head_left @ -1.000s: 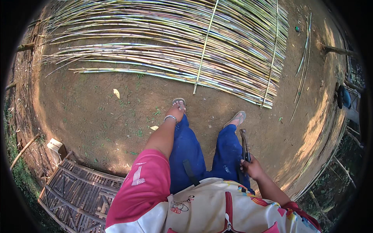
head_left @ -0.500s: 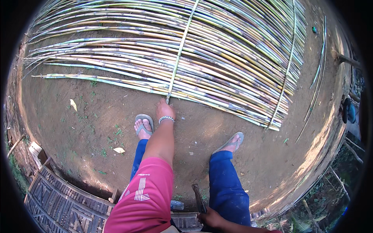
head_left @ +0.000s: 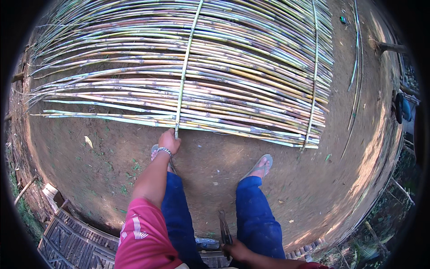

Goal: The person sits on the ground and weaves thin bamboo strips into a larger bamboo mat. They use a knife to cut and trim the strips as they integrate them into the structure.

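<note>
A wide layer of long thin canes (head_left: 242, 103), pale green, yellow and purplish with dark joints, lies on the ground ahead of me. A slim greenish pole (head_left: 184, 71) runs crosswise over them. My left hand (head_left: 169, 141) is closed on the pole's near end, just outside the nearest cane, with the fingers partly hidden. Low in the picture, between my legs, my right hand (head_left: 238, 250) is closed round a dark, narrow, elongated tool (head_left: 223, 225). Its far end points away from me; its exact kind is unclear.
A second cross pole (head_left: 315, 67) lies over the canes' right ends. Loose thin sticks (head_left: 356, 89) lie farther right. A slatted bamboo platform (head_left: 76, 237) stands at the lower left. Behind my feet lies a clear plastic bottle (head_left: 207, 243). A post (head_left: 392, 47) juts in at the right.
My view has shifted and turned, bringing more of the far canes into sight. My left hand stays at the pole's end and now covers part of my left foot. The right hand keeps the tool.
</note>
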A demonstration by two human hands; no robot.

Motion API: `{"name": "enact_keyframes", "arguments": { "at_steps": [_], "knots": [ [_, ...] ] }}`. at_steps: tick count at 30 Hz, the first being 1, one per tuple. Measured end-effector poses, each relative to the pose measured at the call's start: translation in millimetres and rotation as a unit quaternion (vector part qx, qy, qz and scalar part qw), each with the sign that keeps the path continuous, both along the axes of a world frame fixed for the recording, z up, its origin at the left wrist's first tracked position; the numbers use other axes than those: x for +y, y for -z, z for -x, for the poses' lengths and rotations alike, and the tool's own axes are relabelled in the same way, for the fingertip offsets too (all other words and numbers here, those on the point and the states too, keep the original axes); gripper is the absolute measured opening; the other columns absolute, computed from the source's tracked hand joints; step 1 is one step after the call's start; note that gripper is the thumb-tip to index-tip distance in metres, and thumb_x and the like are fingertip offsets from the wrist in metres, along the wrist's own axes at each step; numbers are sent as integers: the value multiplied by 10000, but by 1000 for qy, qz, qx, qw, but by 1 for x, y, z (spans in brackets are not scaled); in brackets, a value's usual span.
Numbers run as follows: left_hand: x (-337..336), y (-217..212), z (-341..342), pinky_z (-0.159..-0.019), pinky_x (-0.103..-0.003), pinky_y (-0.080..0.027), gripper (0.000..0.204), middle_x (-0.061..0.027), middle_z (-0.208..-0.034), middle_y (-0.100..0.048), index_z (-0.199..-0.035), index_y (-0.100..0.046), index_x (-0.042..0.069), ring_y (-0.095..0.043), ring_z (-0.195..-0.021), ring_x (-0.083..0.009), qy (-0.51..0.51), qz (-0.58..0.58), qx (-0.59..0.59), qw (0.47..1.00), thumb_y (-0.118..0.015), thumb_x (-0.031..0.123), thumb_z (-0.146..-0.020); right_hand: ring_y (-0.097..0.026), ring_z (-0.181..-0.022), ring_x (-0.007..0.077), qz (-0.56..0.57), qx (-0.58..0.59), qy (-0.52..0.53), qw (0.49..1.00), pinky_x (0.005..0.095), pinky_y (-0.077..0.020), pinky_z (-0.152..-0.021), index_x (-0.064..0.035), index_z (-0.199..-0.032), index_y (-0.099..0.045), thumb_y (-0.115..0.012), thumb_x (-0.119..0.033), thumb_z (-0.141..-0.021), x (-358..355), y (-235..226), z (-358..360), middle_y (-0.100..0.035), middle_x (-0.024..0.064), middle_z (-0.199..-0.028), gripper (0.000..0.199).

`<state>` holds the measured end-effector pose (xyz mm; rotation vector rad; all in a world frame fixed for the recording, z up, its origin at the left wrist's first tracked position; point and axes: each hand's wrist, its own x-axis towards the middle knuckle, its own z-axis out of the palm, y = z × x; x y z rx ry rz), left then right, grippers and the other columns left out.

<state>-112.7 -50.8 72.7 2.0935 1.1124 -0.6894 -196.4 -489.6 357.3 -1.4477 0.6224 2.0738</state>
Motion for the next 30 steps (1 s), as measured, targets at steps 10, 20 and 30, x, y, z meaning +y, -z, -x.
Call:
{"name": "enact_keyframes", "arguments": {
  "at_steps": [10, 20, 30],
  "knots": [
    [16, -75, -11, -883, -541, -535, 265, -289, -949, -706, -930, -644, -3, -679, -968, -471, 29, 0, -2, 1000, -734, 203, -791, -655, -824, 235, -17, -24, -53, 998, 410, -540, -786, 27, -1310, -521, -665, -267, -949, 12, 37, 8, -657, 130, -901, 487],
    [-11, 16, -3, -945, -533, -538, 281, -268, -1052, -729, -1064, -679, 27, -691, -1039, -446, -14, -59, 67, 996, -715, 182, -833, -604, -746, 166, 22, 7, -37, 999, 360, -526, -681, -40, -1119, -538, -631, -149, -991, 30, -21, -20, -608, 54, -845, 191],
    [-47, -37, 35, -1092, -442, -474, 742, -250, -1346, -661, -1424, -585, 15, -648, -1225, -403, -1, 73, 115, 991, -731, 518, -898, -617, -723, 173, 13, -47, -26, 998, 358, -518, -661, -16, -1197, -546, -631, -126, -976, 24, -36, -33, -617, 62, -829, 261]
  ]
}}
